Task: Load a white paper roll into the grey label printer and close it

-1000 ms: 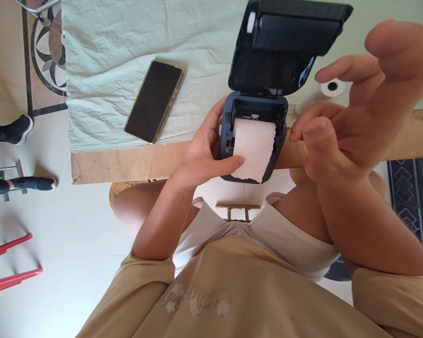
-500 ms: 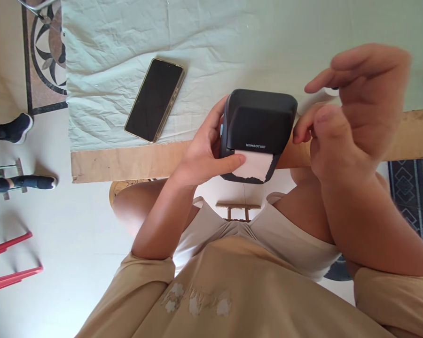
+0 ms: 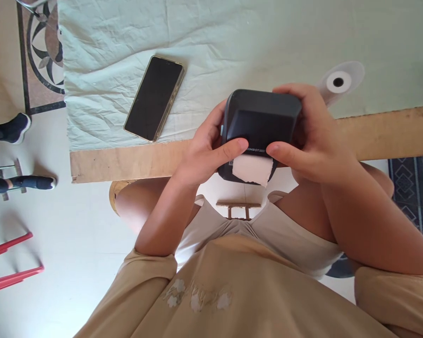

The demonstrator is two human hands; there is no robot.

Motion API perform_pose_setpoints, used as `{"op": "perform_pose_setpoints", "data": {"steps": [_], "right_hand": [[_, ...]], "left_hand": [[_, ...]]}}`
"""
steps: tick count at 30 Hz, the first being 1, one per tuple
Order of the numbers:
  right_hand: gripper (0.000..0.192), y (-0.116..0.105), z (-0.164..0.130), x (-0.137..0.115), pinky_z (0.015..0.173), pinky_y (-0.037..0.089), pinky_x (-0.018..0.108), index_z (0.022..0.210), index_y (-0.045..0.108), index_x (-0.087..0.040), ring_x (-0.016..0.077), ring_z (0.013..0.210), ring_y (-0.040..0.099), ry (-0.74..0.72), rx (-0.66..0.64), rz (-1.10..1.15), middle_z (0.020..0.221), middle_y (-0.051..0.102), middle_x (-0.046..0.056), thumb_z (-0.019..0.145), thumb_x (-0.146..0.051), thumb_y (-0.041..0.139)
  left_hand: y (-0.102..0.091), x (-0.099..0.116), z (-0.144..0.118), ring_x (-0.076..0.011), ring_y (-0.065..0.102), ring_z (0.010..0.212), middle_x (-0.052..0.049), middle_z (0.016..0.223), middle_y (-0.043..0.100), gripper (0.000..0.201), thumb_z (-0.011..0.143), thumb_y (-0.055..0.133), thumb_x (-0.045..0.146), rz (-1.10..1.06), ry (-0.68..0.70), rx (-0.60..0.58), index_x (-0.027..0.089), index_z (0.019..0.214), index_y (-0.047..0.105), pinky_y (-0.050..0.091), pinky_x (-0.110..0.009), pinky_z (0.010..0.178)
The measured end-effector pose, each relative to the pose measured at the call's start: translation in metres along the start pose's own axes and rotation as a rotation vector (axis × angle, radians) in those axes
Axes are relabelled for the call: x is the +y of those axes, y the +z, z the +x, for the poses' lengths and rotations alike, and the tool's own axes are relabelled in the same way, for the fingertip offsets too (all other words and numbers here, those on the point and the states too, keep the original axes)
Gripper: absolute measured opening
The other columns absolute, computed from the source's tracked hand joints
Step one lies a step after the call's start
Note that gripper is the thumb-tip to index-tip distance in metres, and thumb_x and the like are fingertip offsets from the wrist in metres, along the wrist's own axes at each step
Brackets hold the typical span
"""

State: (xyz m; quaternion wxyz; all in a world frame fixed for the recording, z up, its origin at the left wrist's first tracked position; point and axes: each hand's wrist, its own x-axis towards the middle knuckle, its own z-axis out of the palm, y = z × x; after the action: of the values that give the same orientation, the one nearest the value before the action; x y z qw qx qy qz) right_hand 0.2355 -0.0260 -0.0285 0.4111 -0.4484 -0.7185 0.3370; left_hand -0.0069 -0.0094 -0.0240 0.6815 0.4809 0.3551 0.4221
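Observation:
A small black label printer [image 3: 261,119] with its lid closed sits at the near edge of the table, partly over the edge. A torn strip of white paper [image 3: 251,170] sticks out of its front slot. My left hand [image 3: 206,155] grips the printer's left side, thumb pressed on the lid's front edge. My right hand [image 3: 310,136] wraps its right side, fingers over the top and thumb on the front beside the paper.
A black phone [image 3: 154,97] lies face up on the pale green cloth [image 3: 127,33] to the left. A white paper roll [image 3: 338,82] lies behind my right hand. The wooden table edge [image 3: 127,162] runs across. Another person's feet [image 3: 14,129] and red chair legs [image 3: 10,265] are at far left.
The printer's lid went from open to closed over the paper. My right hand came down from the air and now grips the printer's right side; my left thumb moved onto the lid.

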Motion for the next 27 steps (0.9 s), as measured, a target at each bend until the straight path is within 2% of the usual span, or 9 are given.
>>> {"op": "perform_pose_setpoints", "data": {"steps": [5,8,11,15,17,19,21,24,27], "right_hand": [[0.074,0.001,0.001,0.003,0.073,0.061,0.032,0.158,0.053,-0.033,0.0204,0.098,0.07,-0.014,0.043,-0.066,0.119,0.07,0.008,0.1,-0.077,0.068],[0.072,0.002,0.001,0.004,0.072,0.061,0.031,0.157,0.056,-0.033,0.0218,0.101,0.07,-0.02,0.06,-0.083,0.118,0.069,0.009,0.099,-0.075,0.069],[0.072,0.003,0.001,0.005,0.066,0.06,0.027,0.159,0.054,-0.033,0.0166,0.088,0.068,0.002,0.042,-0.031,0.123,0.071,0.008,0.1,-0.072,0.071],[0.075,0.003,0.0,0.01,0.054,0.056,0.019,0.163,0.047,-0.039,0.0047,0.07,0.063,0.072,0.024,0.124,0.154,0.061,0.009,0.099,-0.062,0.079],[0.073,0.002,0.0,0.011,0.051,0.056,0.019,0.162,0.046,-0.043,0.0032,0.069,0.064,0.089,0.019,0.192,0.162,0.054,0.008,0.099,-0.057,0.08],[0.071,0.001,0.0,0.011,0.051,0.057,0.019,0.16,0.047,-0.044,0.0038,0.071,0.067,0.068,0.006,0.221,0.164,0.052,0.008,0.099,-0.052,0.081],[0.07,-0.002,0.0,0.01,0.052,0.057,0.018,0.16,0.047,-0.044,0.004,0.072,0.069,0.033,-0.016,0.214,0.164,0.051,0.009,0.099,-0.046,0.081],[0.077,-0.007,-0.001,0.008,0.055,0.058,0.017,0.166,0.043,-0.048,0.005,0.076,0.072,-0.004,-0.063,0.179,0.166,0.049,0.009,0.1,-0.042,0.081],[0.092,-0.011,-0.003,0.008,0.057,0.061,0.017,0.173,0.036,-0.052,0.0066,0.081,0.072,-0.02,-0.101,0.145,0.163,0.049,0.01,0.096,-0.042,0.085]], "left_hand": [[0.002,0.0,0.003,-0.0331,0.075,0.138,-0.001,0.14,0.078,0.06,0.089,0.09,0.061,0.02,-0.003,-0.032,0.034,0.141,0.074,0.069,-0.042,0.11],[0.004,0.002,0.003,-0.0353,0.075,0.139,-0.002,0.139,0.078,0.063,0.087,0.092,0.061,0.011,-0.007,-0.033,0.033,0.141,0.073,0.069,-0.043,0.108],[0.005,0.004,0.004,-0.0374,0.075,0.139,-0.004,0.133,0.079,0.068,0.082,0.095,0.065,-0.012,-0.013,-0.008,0.031,0.138,0.074,0.07,-0.042,0.104],[0.004,-0.003,0.011,-0.0394,0.068,0.149,-0.006,0.12,0.082,0.059,0.093,0.081,0.072,-0.106,-0.028,0.004,0.027,0.131,0.075,0.067,-0.044,0.112],[0.002,-0.011,0.015,-0.0369,0.073,0.14,-0.005,0.102,0.081,0.056,0.096,0.072,0.077,-0.173,0.028,0.045,0.029,0.124,0.075,0.069,-0.041,0.101],[0.0,-0.016,0.017,-0.0329,0.076,0.128,-0.004,0.1,0.079,0.05,0.101,0.065,0.075,-0.149,0.017,0.071,0.031,0.123,0.075,0.068,-0.038,0.086],[0.0,-0.017,0.017,-0.0277,0.077,0.108,-0.003,0.094,0.075,0.039,0.102,0.068,0.068,-0.154,0.023,0.074,0.033,0.118,0.076,0.062,-0.035,0.074],[0.004,-0.009,0.013,-0.0175,0.068,0.08,-0.001,0.089,0.067,0.031,0.107,0.068,0.059,-0.188,0.008,0.078,0.031,0.117,0.078,0.053,-0.03,0.064],[0.009,0.002,0.009,-0.0119,0.058,0.066,0.001,0.09,0.063,0.031,0.108,0.07,0.057,-0.178,-0.047,0.104,0.029,0.118,0.077,0.044,-0.026,0.056]]}}
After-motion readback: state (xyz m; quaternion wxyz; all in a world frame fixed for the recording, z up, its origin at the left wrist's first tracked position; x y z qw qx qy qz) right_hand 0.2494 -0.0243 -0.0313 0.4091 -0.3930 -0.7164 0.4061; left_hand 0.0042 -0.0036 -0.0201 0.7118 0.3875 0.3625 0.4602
